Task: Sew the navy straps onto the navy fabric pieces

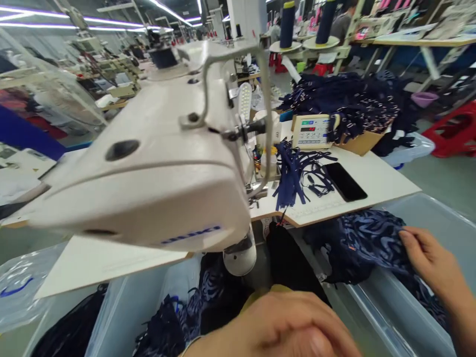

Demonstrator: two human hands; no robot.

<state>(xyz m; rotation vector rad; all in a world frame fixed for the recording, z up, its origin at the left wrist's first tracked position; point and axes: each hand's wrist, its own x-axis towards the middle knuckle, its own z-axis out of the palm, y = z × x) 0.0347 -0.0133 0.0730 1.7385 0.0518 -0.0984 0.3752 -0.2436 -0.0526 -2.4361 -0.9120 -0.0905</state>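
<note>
My right hand [431, 265] reaches down at the lower right and pinches the edge of a dark blue patterned fabric piece [364, 243] that lies in a clear plastic bin [439, 218]. My left hand [278, 325] is close to the camera at the bottom centre, blurred, with its fingers curled in; whether it holds anything is hidden. A white industrial sewing machine [156, 153] fills the middle left of the view.
On the white table [379, 183] lie dark blue strips [293, 173], a black phone [345, 181] and a control panel [311, 131]. A cardboard box heaped with dark blue pieces [349, 106] stands behind. More bins with dark fabric [193, 307] sit below. Thread cones [287, 22] stand at the back.
</note>
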